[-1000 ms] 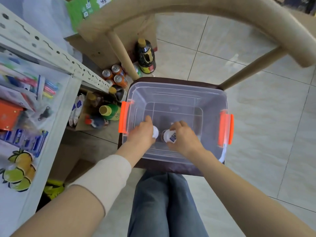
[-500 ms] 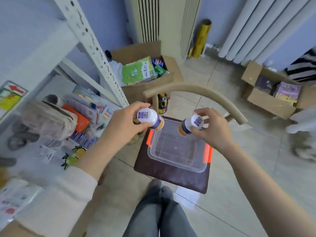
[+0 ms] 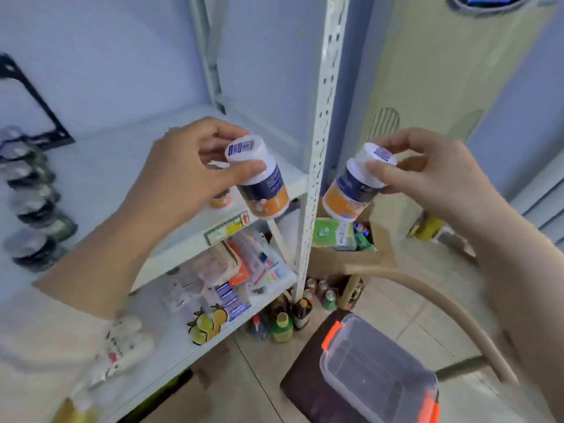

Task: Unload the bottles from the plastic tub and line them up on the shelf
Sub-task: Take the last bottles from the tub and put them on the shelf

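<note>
No wording can be read anywhere, as the print is all blurred or too small. The left bottle [image 3: 264, 190] and the right bottle [image 3: 349, 193] each carry a white cap sticker with blue barcode-like marks and a blue-and-orange body label with illegible lettering. A green and yellow tag [image 3: 227, 228] on the shelf [image 3: 116, 160] edge shows a red arrow.

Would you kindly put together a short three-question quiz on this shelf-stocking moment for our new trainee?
1. True or false: the left hand holds the left bottle by its white cap.
2. The right bottle, held by the right hand, is on which side of the upright post? A) left B) right C) directly behind it
3. Fill in: the latches on the plastic tub are ___.

Key: 1 true; 2 B; 3 orange.
</note>
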{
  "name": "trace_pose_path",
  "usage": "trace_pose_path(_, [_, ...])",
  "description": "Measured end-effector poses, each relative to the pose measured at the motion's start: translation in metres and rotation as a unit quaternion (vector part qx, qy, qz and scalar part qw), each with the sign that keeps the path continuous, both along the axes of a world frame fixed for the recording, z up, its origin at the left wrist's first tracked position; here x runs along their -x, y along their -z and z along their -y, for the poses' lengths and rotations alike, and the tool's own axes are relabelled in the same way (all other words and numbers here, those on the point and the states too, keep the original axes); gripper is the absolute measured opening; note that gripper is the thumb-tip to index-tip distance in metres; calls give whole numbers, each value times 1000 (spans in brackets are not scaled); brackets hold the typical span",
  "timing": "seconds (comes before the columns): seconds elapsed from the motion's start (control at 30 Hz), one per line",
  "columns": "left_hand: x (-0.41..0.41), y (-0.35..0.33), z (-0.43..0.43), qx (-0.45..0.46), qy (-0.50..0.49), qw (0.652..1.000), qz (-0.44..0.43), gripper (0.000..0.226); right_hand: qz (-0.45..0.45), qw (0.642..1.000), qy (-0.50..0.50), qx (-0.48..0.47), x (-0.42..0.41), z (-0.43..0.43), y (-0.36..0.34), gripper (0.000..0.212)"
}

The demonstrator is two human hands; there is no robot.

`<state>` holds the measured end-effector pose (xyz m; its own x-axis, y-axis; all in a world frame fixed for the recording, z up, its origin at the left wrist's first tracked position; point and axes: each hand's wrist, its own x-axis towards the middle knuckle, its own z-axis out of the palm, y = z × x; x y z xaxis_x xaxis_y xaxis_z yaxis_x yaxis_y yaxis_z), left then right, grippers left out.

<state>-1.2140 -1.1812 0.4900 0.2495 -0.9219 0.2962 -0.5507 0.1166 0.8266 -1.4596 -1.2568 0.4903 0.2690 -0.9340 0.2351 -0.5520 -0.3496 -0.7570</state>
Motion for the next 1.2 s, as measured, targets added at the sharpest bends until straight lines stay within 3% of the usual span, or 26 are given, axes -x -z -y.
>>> trace_pose_path(0.1, [-52, -35, -10, 36, -42, 998, 22, 22, 30, 998, -46, 25, -57, 6, -38, 10])
trace_pose_path(0.2, [-103, -61, -14, 44, -88, 995, 35, 19, 50, 996, -68, 37, -115, 18, -62, 22])
trace_pose_path(0.37, [-179, -70, 1, 27, -145, 988, 50, 33, 48, 993, -96, 49, -205, 46, -75, 26])
trace_pose_path(1.03, [-318, 40, 188, -77, -198, 977, 30, 38, -78, 976, -202, 9, -451, 249, -13, 18])
trace_pose_path(1.2, [-324, 72, 222, -87, -185, 979, -14, 30, -110, 970, -216, -9, -489, 288, 21, 33])
